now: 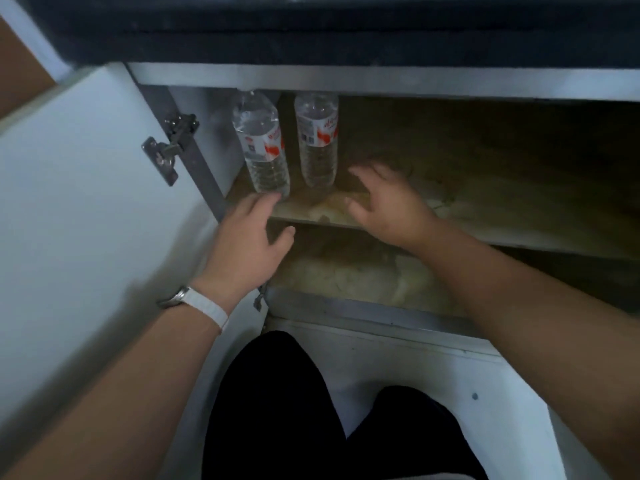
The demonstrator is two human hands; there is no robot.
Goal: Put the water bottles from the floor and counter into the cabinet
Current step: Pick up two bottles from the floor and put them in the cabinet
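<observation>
Two clear water bottles with white and red labels stand upright on the cabinet's upper shelf (485,216), at its left end. The left bottle (263,147) is near the shelf's front edge; the right bottle (318,140) stands a little farther in. My left hand (247,244) is open just below the left bottle, fingertips close to its base. My right hand (384,202) hovers open over the shelf, just right of the right bottle, holding nothing.
The white cabinet door (86,202) swings open to the left on a metal hinge (169,147). A lower shelf (346,271) lies beneath. The dark counter edge (346,29) overhangs above. My knees in black trousers (277,410) rest on the white floor.
</observation>
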